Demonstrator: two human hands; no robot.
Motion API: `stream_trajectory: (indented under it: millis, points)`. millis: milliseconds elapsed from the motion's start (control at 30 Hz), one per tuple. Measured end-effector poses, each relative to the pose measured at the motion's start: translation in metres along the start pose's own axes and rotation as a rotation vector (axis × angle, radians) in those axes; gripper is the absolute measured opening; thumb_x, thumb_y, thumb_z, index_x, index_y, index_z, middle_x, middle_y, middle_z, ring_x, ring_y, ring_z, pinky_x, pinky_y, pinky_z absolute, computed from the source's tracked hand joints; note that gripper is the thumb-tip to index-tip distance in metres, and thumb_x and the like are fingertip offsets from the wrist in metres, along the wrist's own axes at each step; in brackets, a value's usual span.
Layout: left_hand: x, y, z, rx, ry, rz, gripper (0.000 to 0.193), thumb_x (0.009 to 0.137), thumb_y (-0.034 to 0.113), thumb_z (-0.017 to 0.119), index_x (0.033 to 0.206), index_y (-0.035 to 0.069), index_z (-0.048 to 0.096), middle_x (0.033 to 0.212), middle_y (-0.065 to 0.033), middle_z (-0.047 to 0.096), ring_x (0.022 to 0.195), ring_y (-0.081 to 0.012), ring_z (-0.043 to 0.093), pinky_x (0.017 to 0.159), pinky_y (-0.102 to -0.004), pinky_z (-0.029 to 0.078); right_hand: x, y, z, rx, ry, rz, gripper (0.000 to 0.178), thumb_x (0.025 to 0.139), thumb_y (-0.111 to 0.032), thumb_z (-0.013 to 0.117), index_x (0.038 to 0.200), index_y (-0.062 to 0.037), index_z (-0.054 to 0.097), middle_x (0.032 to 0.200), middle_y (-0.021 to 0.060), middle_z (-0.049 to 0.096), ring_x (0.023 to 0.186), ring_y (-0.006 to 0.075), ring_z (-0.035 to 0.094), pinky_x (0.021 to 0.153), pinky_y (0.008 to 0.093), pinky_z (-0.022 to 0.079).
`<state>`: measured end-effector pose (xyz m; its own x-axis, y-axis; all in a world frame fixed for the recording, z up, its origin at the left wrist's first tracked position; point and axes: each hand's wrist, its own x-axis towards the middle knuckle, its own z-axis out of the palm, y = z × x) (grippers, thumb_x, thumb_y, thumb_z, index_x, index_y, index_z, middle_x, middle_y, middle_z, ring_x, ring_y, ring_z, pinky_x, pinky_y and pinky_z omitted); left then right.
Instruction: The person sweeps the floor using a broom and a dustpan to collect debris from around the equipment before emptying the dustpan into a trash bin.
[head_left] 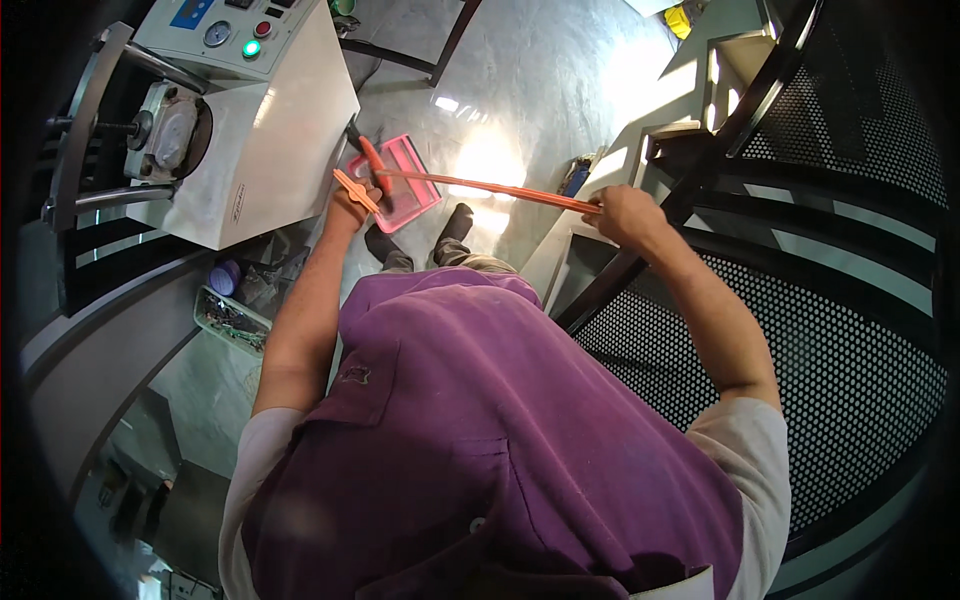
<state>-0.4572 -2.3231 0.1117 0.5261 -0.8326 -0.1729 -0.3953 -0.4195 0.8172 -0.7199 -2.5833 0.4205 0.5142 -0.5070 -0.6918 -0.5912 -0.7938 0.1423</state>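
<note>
My right hand grips the end of an orange broom handle that slopes away to the left. At its far end the orange broom head with dark bristles lies over the left edge of a pink dustpan near the floor. My left hand is closed around an orange grip, which looks like the top of the dustpan's upright handle. Where that handle joins the pan is hidden below the hand. The dustpan sits just ahead of my feet.
A white machine with a gauge and lit green button stands close on the left. Black perforated metal panels and dark bars line the right. A light bin holds odds and ends at lower left. Dark table legs stand ahead.
</note>
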Motion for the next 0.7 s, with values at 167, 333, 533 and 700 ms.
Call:
stream_trajectory:
  millis: [167, 333, 533, 700]
  points:
    - [0.003, -0.002, -0.01, 0.213, 0.025, 0.353, 0.007, 0.079, 0.016, 0.057, 0.078, 0.011, 0.062, 0.074, -0.0065, 0.054, 0.071, -0.0222, 0.056, 0.06, -0.0355, 0.044, -0.036, 0.031, -0.031, 0.067, 0.04, 0.134, 0.028, 0.08, -0.033, 0.062, 0.099, -0.0126, 0.067, 0.089, 0.0158, 0.066, 0.087, 0.0318, 0.063, 0.079, 0.042, 0.049]
    - [-0.004, -0.01, -0.01, 0.312, 0.028, 0.36, 0.009, 0.08, 0.01, 0.052, 0.073, 0.007, 0.057, 0.069, -0.006, 0.051, 0.067, -0.0209, 0.052, 0.059, -0.0326, 0.044, -0.038, 0.071, -0.049, -0.049, 0.11, 0.241, 0.029, 0.078, -0.033, 0.065, 0.097, -0.0116, 0.068, 0.089, 0.0159, 0.066, 0.085, 0.0329, 0.064, 0.078, 0.0417, 0.05]
    - [-0.005, 0.005, -0.012, 0.207, -0.036, 0.246, 0.009, 0.08, 0.008, 0.05, 0.076, 0.009, 0.058, 0.069, -0.0059, 0.048, 0.067, -0.0218, 0.052, 0.058, -0.0342, 0.044, 0.011, 0.092, 0.017, -0.315, 0.209, 0.117, 0.015, 0.074, -0.014, 0.059, 0.08, -0.0017, 0.066, 0.081, 0.0187, 0.066, 0.078, 0.0308, 0.066, 0.068, 0.039, 0.054]
    - [0.0, -0.018, -0.005, 0.329, 0.052, 0.396, 0.009, 0.078, 0.014, 0.054, 0.081, 0.01, 0.062, 0.074, -0.0071, 0.053, 0.071, -0.0229, 0.055, 0.061, -0.0352, 0.045, 0.015, 0.058, 0.066, -0.207, 0.129, 0.084, 0.016, 0.074, -0.014, 0.059, 0.083, -0.0035, 0.066, 0.081, 0.0181, 0.066, 0.076, 0.0304, 0.067, 0.069, 0.0391, 0.054]
